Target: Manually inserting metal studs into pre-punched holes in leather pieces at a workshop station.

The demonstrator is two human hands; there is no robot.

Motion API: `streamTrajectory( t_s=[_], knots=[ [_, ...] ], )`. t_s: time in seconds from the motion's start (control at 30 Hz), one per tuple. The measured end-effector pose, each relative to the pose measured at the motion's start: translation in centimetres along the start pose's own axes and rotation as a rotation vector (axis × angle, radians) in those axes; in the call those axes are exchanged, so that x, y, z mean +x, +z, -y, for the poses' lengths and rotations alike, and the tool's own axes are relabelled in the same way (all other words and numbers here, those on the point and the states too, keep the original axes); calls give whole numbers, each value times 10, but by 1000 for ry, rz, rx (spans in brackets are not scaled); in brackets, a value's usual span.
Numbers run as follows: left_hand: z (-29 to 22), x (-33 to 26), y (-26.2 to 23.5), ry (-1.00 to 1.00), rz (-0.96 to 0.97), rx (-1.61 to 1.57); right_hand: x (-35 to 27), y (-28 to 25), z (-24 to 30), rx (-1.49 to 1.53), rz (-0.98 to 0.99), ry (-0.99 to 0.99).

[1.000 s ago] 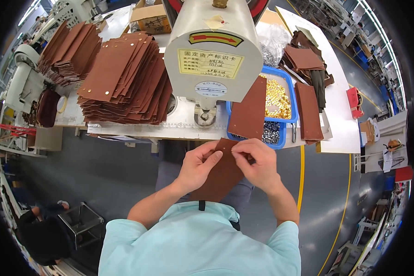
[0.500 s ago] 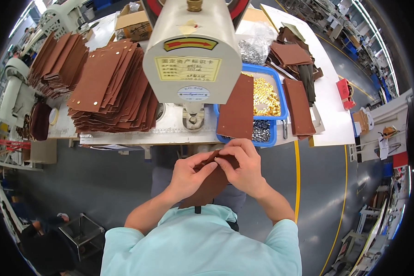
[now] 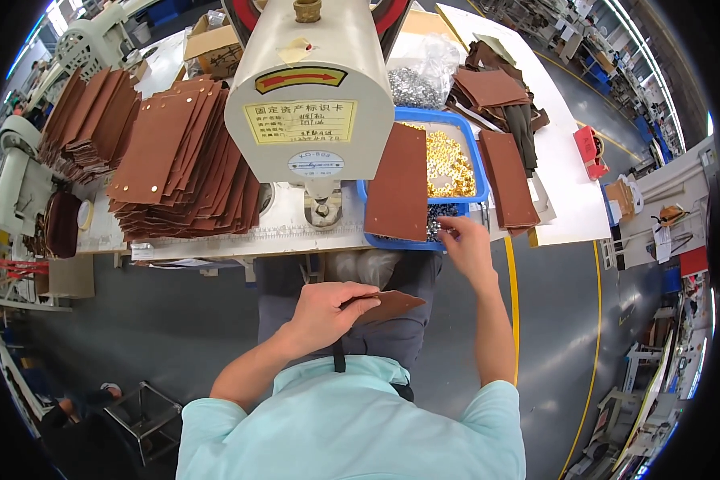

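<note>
Two hands apart: left hand (image 3: 322, 310) clamps a brown leather piece (image 3: 392, 305), right hand (image 3: 466, 244) pinches into the blue tray (image 3: 374, 238)

Matt brown leather piece (image 3: 394, 304), shiny metal rivets (image 3: 448, 164)

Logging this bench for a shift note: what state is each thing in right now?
Left hand: gripping brown leather piece, held flat.
Right hand: fingers reaching into blue tray.
Blue tray: holds gold and dark metal parts.
Leather stack: fanned on table.
</note>
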State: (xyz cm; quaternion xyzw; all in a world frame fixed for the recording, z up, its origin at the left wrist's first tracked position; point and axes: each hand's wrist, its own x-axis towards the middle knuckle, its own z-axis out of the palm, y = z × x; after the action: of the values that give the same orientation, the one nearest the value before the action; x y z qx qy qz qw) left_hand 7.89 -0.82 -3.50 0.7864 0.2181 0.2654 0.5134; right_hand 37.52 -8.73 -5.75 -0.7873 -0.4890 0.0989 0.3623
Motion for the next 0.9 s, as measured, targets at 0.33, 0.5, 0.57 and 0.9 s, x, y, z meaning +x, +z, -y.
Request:
streamTrajectory(
  t_s=[0.33, 0.5, 0.57, 0.9],
  knots=[
    [13, -3, 3, 675, -176, 405, 24, 24, -32, -285, 72, -139],
    [9, -1, -2, 752, -236, 390, 16, 20, -32, -184, -10, -149],
    [10, -1, -3, 768, -236, 384, 12, 17, -27, -35, -201, -149],
    [10, -3, 4, 737, -193, 296, -56, -17, 99, 704, 403, -32]
  ],
)
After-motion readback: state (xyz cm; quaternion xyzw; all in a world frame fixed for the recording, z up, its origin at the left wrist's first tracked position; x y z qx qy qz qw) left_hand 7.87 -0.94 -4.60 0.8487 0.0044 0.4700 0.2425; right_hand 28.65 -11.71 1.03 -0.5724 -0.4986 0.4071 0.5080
